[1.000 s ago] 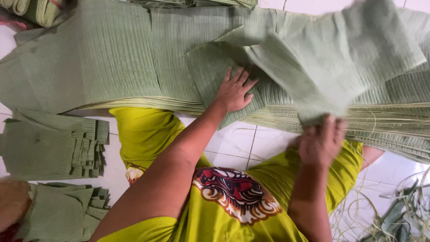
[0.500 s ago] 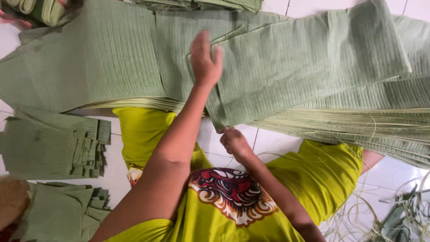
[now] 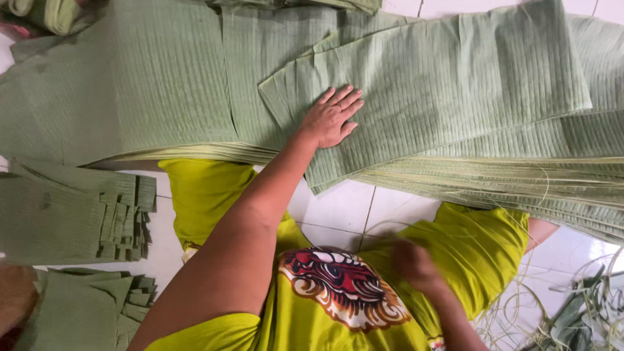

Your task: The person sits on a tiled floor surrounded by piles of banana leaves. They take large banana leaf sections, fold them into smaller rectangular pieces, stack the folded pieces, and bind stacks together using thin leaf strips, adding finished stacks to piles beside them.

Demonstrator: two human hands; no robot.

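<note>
We press the left hand [image 3: 331, 118] flat, fingers spread, on the top green leaf sheet [image 3: 442, 84] of the stack [image 3: 162, 91], gripping nothing. The right hand [image 3: 416, 266] is blurred near the lap; we cannot tell its grip.

leaf sheets [image 3: 455, 97]: pale green, ribbed | shirt [image 3: 338, 292]: yellow-green, red-white print | floor tiles [image 3: 351, 208]: white
</note>
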